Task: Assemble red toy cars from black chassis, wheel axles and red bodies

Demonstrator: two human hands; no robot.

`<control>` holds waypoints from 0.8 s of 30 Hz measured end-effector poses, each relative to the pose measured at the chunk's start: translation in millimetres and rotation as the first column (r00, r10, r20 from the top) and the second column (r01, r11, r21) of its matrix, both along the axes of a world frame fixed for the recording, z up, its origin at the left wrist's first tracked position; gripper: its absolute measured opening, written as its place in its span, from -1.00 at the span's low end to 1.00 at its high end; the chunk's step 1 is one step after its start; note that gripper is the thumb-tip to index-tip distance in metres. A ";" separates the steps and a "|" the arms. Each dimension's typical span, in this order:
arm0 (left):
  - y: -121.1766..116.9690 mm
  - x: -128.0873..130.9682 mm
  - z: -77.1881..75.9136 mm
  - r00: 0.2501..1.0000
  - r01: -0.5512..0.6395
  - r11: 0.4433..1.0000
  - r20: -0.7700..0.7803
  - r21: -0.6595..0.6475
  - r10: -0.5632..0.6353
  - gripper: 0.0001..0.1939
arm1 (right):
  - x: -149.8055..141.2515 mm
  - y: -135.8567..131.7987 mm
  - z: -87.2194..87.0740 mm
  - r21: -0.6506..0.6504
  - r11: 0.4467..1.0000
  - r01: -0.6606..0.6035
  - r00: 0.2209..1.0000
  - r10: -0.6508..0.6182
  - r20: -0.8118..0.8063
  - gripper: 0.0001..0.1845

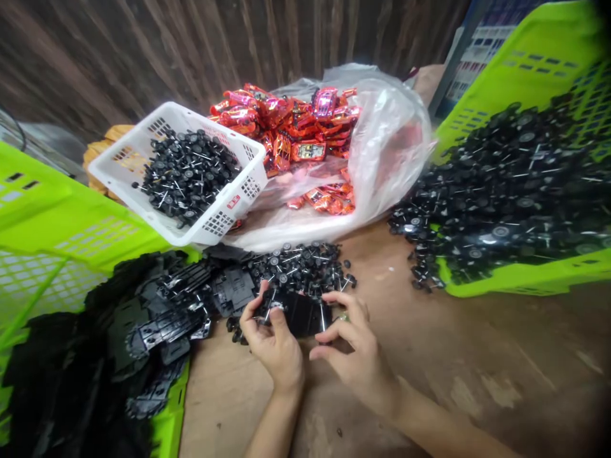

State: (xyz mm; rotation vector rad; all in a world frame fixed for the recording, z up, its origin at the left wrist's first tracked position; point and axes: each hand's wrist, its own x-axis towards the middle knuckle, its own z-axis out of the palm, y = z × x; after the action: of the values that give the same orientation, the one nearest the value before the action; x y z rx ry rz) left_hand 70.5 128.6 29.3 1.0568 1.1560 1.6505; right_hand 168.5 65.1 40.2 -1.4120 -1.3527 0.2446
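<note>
Forearms, bare, two (274, 423) — near edge. Left hand (277, 350): grasping the left end of a plate (296, 316), thumb on the near side, fingers beyond. Right hand (356, 334): fingers curled about an axle (323, 315) at the plate's right end, seemingly gripping it by its ends; exact contact unclear. Plate: black, thin, raised above the table (410, 337), centre; probably light, stiff plastic, smooth enough to slip, tabs perhaps brittle; best held by its long edges. Axle: bright rod, likely light, rigid and quick to roll — best pinched at the wheels. Just beyond: loose wheels (305, 264), one heap. Left: green crate (176, 407), more plates. Right: second crate (506, 286), wheels. Far: white basket (174, 236), wheels; plastic bag (389, 152), shiny red shells (286, 127).
</note>
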 end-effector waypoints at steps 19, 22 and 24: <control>0.1 -5.0 -0.6 0.940 0.219 0.921 0.322 -0.321 -0.112 -0.35 | 18.5 23.0 8.2 -0.083 0.993 -0.086 0.991 0.094 0.092 -0.22; 4.4 -8.7 -1.8 0.929 0.217 0.923 0.357 -0.318 -0.095 -0.36 | 57.1 88.6 34.3 -0.210 0.976 -0.057 0.987 0.087 0.136 -0.64; 5.8 -10.0 -4.3 0.928 0.213 0.923 0.362 -0.320 -0.088 -0.37 | 80.6 145.6 46.3 -0.420 0.894 0.155 0.959 -0.033 0.282 -0.79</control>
State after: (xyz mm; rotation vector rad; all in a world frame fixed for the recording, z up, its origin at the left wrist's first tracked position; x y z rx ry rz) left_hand 60.5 134.4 25.0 0.5848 1.0565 1.3678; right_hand 249.1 210.6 86.5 -1.9432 -1.5028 0.3166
